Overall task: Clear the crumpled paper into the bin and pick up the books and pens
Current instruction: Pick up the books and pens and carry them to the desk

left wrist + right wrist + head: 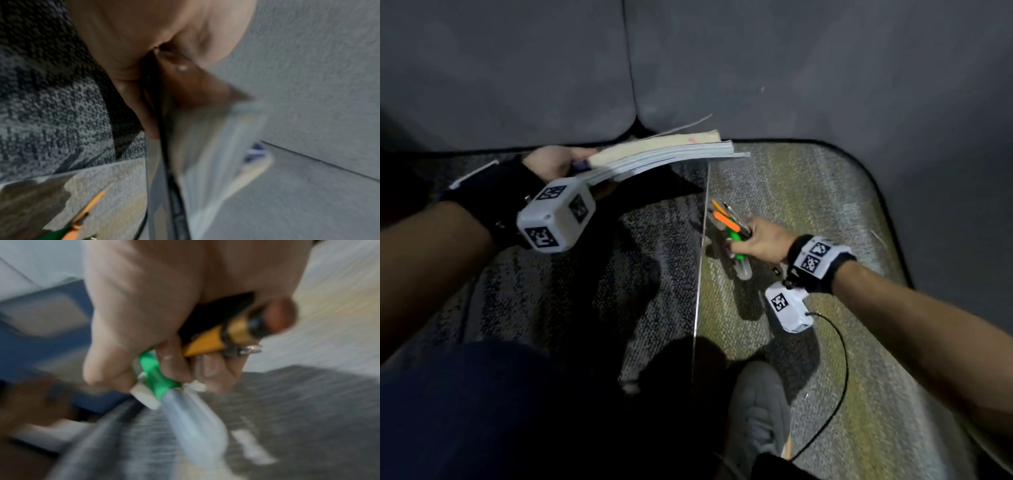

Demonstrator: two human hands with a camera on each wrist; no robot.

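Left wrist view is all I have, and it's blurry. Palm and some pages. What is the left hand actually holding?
Observer: The head view shows the left hand gripping a stack of books by one end, held above the carpet; the free end droops.
Operator: I see an orange stick at the bottom. Loose on the floor?
Observer: No. The right hand grips a bundle of pens, orange and green among them.
Operator: Any crumpled paper left?
Observer: None shows in any view. No bin is in view either.
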